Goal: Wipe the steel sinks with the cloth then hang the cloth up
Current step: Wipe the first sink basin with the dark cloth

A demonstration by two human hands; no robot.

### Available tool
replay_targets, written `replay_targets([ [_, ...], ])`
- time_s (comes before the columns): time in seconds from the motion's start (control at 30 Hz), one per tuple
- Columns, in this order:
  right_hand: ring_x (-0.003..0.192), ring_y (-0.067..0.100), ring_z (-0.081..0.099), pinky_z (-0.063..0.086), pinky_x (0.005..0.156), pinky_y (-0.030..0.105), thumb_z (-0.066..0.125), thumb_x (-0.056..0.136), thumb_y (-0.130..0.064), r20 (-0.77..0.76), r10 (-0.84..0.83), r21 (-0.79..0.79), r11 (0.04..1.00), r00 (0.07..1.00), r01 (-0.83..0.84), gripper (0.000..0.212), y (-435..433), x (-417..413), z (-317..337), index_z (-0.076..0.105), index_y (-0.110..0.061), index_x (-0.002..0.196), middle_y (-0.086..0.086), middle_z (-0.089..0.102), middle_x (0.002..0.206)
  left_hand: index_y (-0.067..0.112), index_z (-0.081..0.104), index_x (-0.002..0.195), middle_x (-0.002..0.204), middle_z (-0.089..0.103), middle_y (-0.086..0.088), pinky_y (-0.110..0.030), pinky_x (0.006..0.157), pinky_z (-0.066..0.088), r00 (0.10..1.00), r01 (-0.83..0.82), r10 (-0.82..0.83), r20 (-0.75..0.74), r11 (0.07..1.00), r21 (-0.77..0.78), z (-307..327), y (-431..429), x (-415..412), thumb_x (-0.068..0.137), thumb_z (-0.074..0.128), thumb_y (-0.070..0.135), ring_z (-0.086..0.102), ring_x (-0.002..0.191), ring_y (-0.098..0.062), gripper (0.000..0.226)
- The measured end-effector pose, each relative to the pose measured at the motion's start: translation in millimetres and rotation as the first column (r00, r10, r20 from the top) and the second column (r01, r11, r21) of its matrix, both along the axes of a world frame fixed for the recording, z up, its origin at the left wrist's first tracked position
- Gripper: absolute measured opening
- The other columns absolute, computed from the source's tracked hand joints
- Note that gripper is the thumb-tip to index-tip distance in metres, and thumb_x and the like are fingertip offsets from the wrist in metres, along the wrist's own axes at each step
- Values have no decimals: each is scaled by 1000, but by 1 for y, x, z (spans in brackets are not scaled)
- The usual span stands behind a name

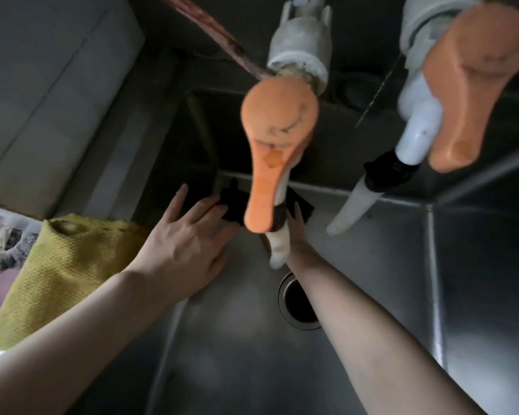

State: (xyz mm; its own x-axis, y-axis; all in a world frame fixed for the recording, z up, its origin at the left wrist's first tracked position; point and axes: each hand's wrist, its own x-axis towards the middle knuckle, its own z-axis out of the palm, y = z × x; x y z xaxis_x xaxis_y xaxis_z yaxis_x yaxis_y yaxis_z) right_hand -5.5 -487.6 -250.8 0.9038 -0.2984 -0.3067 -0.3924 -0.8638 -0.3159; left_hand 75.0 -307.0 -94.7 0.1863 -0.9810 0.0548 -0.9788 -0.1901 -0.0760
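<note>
Wiping seems under way: left hand [189, 235], fingers spread flat, presses the cloth [230, 208] under its fingertips onto the sink [372, 280] floor, right hand [297, 232] half hidden by the tap [270, 163], hold unclear; next, sweep toward the drain [300, 301].

Left grip: my left grip [180, 250] lies flat on the steel sink [237, 354], fingers spread, touching the dark cloth [229, 202].
Right grip: my right grip [297, 232] rests on the same cloth, half hidden behind the orange tap handle [270, 163].
Sink's left rim: a yellow cloth [66, 265] lies draped.
</note>
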Motion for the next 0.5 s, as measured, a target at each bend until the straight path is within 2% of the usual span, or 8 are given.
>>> replay_targets([
  [0.03, 147, 22, -4, -14, 112, 44, 34, 102, -35, -103, -1, -87, 996, 995, -8, 57, -2, -2, 16, 8, -27, 152, -2, 1, 160, 17, 50, 108, 99, 66, -13, -61, 89, 48, 1000, 18, -18, 0, 1000, 5, -3, -3, -3, 71, 54, 32, 55, 101, -34, 40],
  [0.1, 146, 20, -5, -18, 105, 35, 27, 104, -31, -93, -4, -202, 979, 996, -15, 54, -14, -7, 12, 2, -27, 152, -6, -3, 160, 19, 51, 106, 92, 67, -9, -54, 82, 52, 1000, 17, -17, -22, 1000, 19, -7, -9, -11, 71, 40, 35, 58, 92, -31, 40],
  [0.13, 146, 18, -3, -16, 108, 36, 24, 104, -35, -39, -51, -200, 979, 998, 42, 51, -20, -12, -2, 4, -32, 151, -8, -3, 160, 19, 55, 102, 89, 67, -8, -50, 76, 54, 999, -1, 2, -46, 1000, 30, -9, -11, -13, 71, 39, 36, 57, 88, -29, 39],
  [0.2, 146, 15, 2, -5, 117, 47, 19, 100, -46, 2, -212, -77, 974, 977, 212, 50, -29, -27, -19, 8, -46, 148, -9, 8, 160, 18, 63, 100, 92, 66, -7, -45, 71, 57, 990, -48, 60, -126, 994, 103, -14, -16, -20, 74, 37, 39, 61, 86, -29, 42],
  [0.23, 146, 15, 3, 2, 117, 50, 19, 98, -47, 0, -257, -44, 966, 966, 257, 51, -36, -34, -27, 9, -46, 148, -9, 11, 160, 20, 63, 106, 99, 66, -6, -45, 74, 55, 983, -63, 89, -160, 985, 162, -18, -18, -22, 76, 35, 42, 62, 91, -30, 46],
  [0.27, 146, 16, 1, 5, 117, 51, 24, 98, -44, 1, -280, -78, 957, 960, 279, 53, -43, -43, -26, 9, -42, 149, -8, 9, 160, 23, 60, 115, 107, 64, -5, -45, 78, 53, 978, -67, 107, -181, 975, 211, -22, -20, -23, 78, 34, 44, 60, 99, -29, 50],
  [0.33, 146, 16, -1, 1, 117, 50, 31, 100, -37, -23, -293, -101, 952, 956, 289, 55, -50, -63, -20, 9, -39, 150, -9, 2, 160, 30, 50, 130, 117, 62, -2, -45, 86, 49, 969, -72, 127, -214, 967, 245, -26, -24, -25, 81, 39, 46, 58, 107, -27, 53],
  [0.5, 146, 22, -1, 2, 115, 55, 28, 101, -39, -25, -303, -84, 950, 953, 300, 51, -32, -92, -10, 11, -39, 150, -4, 6, 160, 36, 42, 136, 127, 58, 4, -40, 100, 40, 940, -72, 143, -310, 970, 230, -27, -26, -31, 79, 50, 59, 53, 117, -21, 62],
])
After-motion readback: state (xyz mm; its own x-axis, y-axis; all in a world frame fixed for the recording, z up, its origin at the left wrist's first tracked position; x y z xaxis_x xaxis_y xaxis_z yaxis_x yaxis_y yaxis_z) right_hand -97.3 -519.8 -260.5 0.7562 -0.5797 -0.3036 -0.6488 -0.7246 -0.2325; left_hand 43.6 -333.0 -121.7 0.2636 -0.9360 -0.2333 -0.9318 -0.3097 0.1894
